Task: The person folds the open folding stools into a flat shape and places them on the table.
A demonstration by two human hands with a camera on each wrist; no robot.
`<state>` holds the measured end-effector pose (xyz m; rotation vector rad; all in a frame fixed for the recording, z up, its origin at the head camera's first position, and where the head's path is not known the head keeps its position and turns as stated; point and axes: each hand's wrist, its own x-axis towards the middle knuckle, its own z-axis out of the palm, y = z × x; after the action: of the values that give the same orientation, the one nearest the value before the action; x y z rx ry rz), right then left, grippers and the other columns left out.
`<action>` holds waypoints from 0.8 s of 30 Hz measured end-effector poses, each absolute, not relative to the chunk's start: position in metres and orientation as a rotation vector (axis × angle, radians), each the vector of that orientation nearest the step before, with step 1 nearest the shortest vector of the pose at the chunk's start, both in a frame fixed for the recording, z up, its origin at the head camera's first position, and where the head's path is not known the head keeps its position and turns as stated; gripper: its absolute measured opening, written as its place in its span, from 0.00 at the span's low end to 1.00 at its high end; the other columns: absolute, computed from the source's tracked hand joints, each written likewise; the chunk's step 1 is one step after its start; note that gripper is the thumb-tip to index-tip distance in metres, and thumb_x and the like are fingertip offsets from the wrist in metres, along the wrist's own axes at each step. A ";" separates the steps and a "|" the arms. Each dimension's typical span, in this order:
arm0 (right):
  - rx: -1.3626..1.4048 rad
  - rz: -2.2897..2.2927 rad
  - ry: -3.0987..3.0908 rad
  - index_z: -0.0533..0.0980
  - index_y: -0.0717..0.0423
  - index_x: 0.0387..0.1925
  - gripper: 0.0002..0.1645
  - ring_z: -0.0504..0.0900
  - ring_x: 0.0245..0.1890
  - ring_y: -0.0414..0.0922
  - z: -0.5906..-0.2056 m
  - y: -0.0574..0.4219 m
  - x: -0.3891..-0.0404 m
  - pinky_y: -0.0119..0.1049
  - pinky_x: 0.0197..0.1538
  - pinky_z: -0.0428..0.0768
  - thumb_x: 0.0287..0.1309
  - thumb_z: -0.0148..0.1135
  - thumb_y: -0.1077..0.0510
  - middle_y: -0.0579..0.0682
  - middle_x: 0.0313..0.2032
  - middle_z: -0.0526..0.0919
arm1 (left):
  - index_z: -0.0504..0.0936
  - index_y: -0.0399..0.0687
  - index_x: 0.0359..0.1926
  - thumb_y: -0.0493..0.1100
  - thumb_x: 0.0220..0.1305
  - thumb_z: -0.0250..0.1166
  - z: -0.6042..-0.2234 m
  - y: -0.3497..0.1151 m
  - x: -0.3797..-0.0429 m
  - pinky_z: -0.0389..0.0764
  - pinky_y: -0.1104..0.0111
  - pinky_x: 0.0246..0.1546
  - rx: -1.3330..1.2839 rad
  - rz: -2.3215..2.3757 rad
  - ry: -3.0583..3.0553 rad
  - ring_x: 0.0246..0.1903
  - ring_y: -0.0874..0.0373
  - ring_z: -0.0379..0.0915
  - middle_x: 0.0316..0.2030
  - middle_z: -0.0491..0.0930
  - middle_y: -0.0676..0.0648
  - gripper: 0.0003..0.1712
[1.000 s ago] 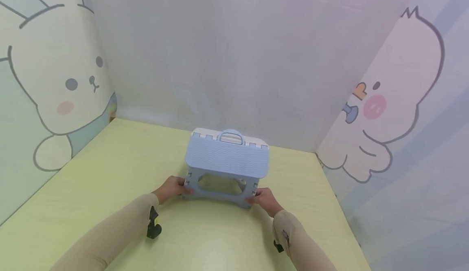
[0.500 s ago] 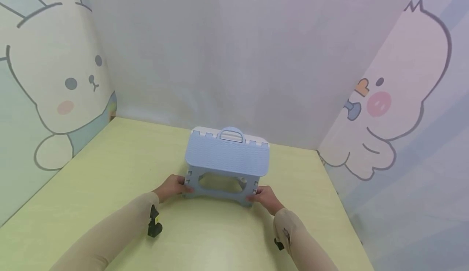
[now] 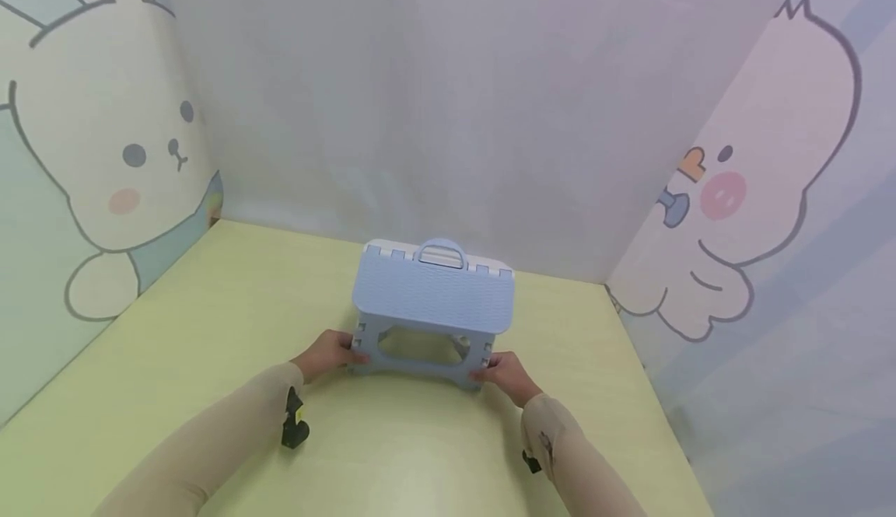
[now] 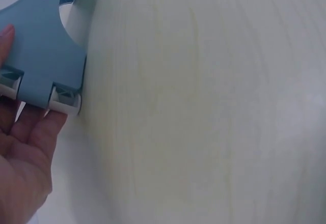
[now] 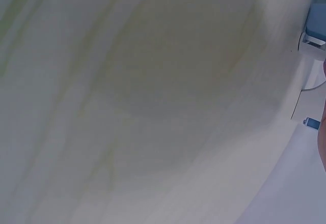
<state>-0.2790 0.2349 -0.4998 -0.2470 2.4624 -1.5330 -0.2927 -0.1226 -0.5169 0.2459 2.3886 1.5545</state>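
A light blue and white folding step stool [image 3: 432,291] stands unfolded on the table, its top tilted toward me and its carry handle [image 3: 441,251] raised at the far edge. My left hand [image 3: 327,354] grips the lower left side of its near leg panel, thumb in front. On the opposite side, my right hand [image 3: 509,377] holds the same panel low down. The left wrist view shows the leg panel [image 4: 46,46] between the thumb and the fingers [image 4: 46,132] behind it. In the right wrist view only a sliver of the right hand [image 5: 322,140] and stool edge [image 5: 317,23] shows.
The pale yellow table [image 3: 420,447] reaches back to a plain hanging curtain [image 3: 392,97] close behind the stool. Printed side curtains with a rabbit [image 3: 105,144] and a white chick-like figure [image 3: 777,151] border it left and right. Black devices [image 3: 295,424] hang at the wrists.
The head view has shifted slightly. Both hands keep their hold on the step stool, which stays in the same place on the table.
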 end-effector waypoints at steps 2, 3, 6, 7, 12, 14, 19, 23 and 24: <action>-0.238 -1.536 2.456 0.82 0.71 0.32 0.11 0.82 0.44 0.46 -0.500 0.234 -0.279 0.44 0.52 0.77 0.45 0.70 0.65 0.59 0.39 0.86 | 0.81 0.29 0.45 0.40 0.52 0.73 -0.516 -0.123 -0.293 0.80 0.57 0.45 0.254 1.566 2.380 0.43 0.49 0.79 0.45 0.83 0.36 0.22; -0.234 -1.536 2.453 0.82 0.71 0.32 0.11 0.82 0.44 0.45 -0.499 0.234 -0.279 0.43 0.52 0.77 0.45 0.70 0.65 0.58 0.39 0.86 | 0.81 0.28 0.45 0.40 0.52 0.72 -0.516 -0.124 -0.293 0.80 0.57 0.44 0.257 1.569 2.375 0.43 0.49 0.79 0.44 0.83 0.36 0.21; -0.232 -1.537 2.448 0.82 0.72 0.32 0.12 0.82 0.43 0.43 -0.499 0.234 -0.278 0.41 0.51 0.77 0.45 0.70 0.65 0.58 0.39 0.86 | 0.81 0.28 0.45 0.39 0.52 0.72 -0.516 -0.124 -0.292 0.80 0.56 0.45 0.265 1.582 2.363 0.43 0.48 0.79 0.44 0.83 0.36 0.21; -0.233 -1.537 2.447 0.82 0.72 0.32 0.12 0.82 0.43 0.43 -0.499 0.234 -0.278 0.42 0.51 0.77 0.45 0.70 0.65 0.58 0.39 0.86 | 0.81 0.28 0.45 0.39 0.52 0.72 -0.516 -0.124 -0.292 0.80 0.56 0.45 0.259 1.587 2.358 0.44 0.48 0.79 0.44 0.83 0.36 0.21; -0.249 -1.529 2.448 0.82 0.72 0.33 0.13 0.82 0.44 0.46 -0.500 0.235 -0.278 0.43 0.51 0.77 0.45 0.70 0.65 0.59 0.40 0.86 | 0.81 0.28 0.45 0.39 0.53 0.72 -0.513 -0.124 -0.290 0.80 0.55 0.45 0.260 1.572 2.371 0.44 0.47 0.79 0.45 0.82 0.35 0.21; -0.256 -1.526 2.449 0.82 0.72 0.33 0.13 0.82 0.44 0.47 -0.500 0.235 -0.279 0.45 0.52 0.77 0.45 0.70 0.65 0.59 0.40 0.85 | 0.81 0.28 0.45 0.39 0.53 0.72 -0.512 -0.124 -0.289 0.80 0.56 0.45 0.260 1.555 2.384 0.44 0.47 0.79 0.44 0.82 0.35 0.21; -0.252 -1.520 2.449 0.82 0.72 0.33 0.13 0.82 0.44 0.46 -0.498 0.235 -0.279 0.46 0.52 0.76 0.45 0.70 0.65 0.59 0.40 0.85 | 0.81 0.28 0.44 0.39 0.53 0.72 -0.511 -0.123 -0.289 0.80 0.55 0.45 0.256 1.538 2.399 0.44 0.47 0.79 0.44 0.83 0.36 0.21; -0.255 -1.519 2.447 0.82 0.71 0.33 0.13 0.82 0.44 0.47 -0.497 0.234 -0.278 0.45 0.52 0.77 0.45 0.70 0.65 0.59 0.40 0.85 | 0.81 0.28 0.44 0.40 0.53 0.72 -0.513 -0.124 -0.289 0.79 0.55 0.46 0.250 1.534 2.402 0.44 0.48 0.79 0.44 0.83 0.36 0.21; -0.260 -1.526 2.444 0.82 0.72 0.33 0.13 0.82 0.45 0.48 -0.497 0.234 -0.278 0.45 0.51 0.77 0.45 0.70 0.65 0.60 0.40 0.85 | 0.81 0.28 0.44 0.40 0.53 0.72 -0.513 -0.124 -0.289 0.80 0.56 0.45 0.254 1.533 2.403 0.43 0.48 0.79 0.44 0.83 0.36 0.21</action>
<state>-0.2780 0.2336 -0.4971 -0.2603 2.4441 -1.5260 -0.2890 -0.1245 -0.5129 0.2541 2.4028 1.5331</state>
